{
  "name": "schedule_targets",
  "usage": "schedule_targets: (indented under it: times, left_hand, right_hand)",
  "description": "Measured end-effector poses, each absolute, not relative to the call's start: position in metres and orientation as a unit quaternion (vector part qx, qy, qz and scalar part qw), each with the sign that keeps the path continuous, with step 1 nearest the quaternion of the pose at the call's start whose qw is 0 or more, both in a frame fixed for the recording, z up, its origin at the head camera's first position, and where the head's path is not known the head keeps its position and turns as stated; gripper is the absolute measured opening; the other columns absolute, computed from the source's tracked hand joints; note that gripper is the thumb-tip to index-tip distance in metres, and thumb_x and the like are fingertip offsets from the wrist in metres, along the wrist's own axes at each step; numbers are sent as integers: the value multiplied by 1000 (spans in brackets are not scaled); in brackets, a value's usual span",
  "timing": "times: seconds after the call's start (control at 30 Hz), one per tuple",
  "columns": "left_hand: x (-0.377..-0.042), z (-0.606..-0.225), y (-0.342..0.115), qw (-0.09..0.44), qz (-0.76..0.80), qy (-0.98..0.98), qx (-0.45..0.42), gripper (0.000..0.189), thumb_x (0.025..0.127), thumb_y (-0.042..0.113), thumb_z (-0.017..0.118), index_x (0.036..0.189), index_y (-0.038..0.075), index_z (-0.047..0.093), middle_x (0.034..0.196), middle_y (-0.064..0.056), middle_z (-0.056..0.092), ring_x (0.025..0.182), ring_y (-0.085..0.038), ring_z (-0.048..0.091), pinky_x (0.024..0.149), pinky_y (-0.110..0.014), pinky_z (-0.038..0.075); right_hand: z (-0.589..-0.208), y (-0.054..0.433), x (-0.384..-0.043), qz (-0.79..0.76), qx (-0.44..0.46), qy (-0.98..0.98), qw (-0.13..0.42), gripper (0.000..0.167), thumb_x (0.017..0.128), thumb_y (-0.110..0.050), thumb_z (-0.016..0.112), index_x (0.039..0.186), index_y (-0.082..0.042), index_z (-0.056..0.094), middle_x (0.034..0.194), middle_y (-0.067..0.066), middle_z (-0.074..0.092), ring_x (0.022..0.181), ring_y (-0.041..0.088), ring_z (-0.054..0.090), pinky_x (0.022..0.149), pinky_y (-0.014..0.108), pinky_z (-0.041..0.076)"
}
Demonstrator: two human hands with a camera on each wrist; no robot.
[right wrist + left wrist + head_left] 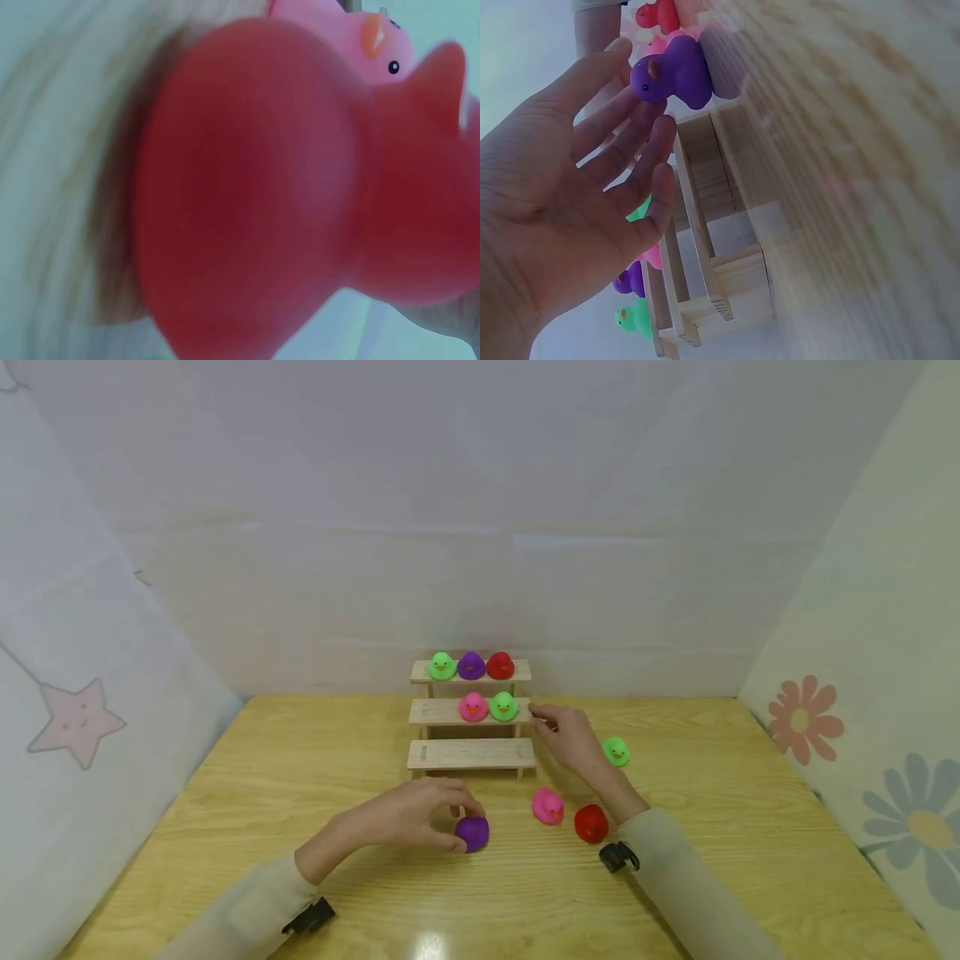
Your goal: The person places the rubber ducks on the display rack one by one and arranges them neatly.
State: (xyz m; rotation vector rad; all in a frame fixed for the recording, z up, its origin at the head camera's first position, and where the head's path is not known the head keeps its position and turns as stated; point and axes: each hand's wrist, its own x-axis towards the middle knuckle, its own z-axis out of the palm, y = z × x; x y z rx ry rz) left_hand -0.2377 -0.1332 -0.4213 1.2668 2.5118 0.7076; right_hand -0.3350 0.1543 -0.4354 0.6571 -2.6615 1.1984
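Observation:
My left hand (416, 814) reaches around the left side of a purple rubber duck (472, 834) on the table. In the left wrist view its thumb and loosely bent fingers lie beside the purple duck (676, 73), which stands upright. My right hand (572, 739) is at the right end of the middle step of a wooden three-step stand (472, 753), fingertips right at the edge. Next to them on that step sit a green duck (504, 707) and a pink duck (473, 707). The right wrist view, largely filled by a red duck (255, 187), does not show the right hand's fingers.
On the top step are a green duck (442, 666), a purple duck (471, 666) and a red duck (500, 666). A pink duck (548, 807), a red duck (592, 823) and a green duck (617, 751) are on the table near the right arm. Pale cloth walls surround the table.

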Motion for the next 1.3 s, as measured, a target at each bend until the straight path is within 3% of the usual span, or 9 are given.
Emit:
schedule_targets:
  times: [0.47,1.03,1.3]
  left_hand:
    - [-238,-424,-133,116,225,863,438,36,90,18,80,125,18,70,119,10,62,104,-10,62,90,-33,53]
    - [-240,-422,-133,80,232,871,425,32,92,25,79,122,16,72,114,9,63,99,-11,63,84,-29,54]
    - [-245,-411,-142,27,244,877,413,33,92,25,79,122,17,72,110,10,63,98,-15,63,82,-38,55]
  right_hand:
    - [-438,153,-336,403,223,-884,79,37,103,-11,63,137,1,62,128,17,67,100,30,68,79,40,59]
    - [-438,154,-335,401,219,-886,77,37,103,-13,62,138,1,62,126,16,68,98,28,69,76,38,59]
    - [-437,153,-335,398,213,-889,78,36,103,-12,62,137,-1,63,127,14,68,98,27,68,75,37,58]
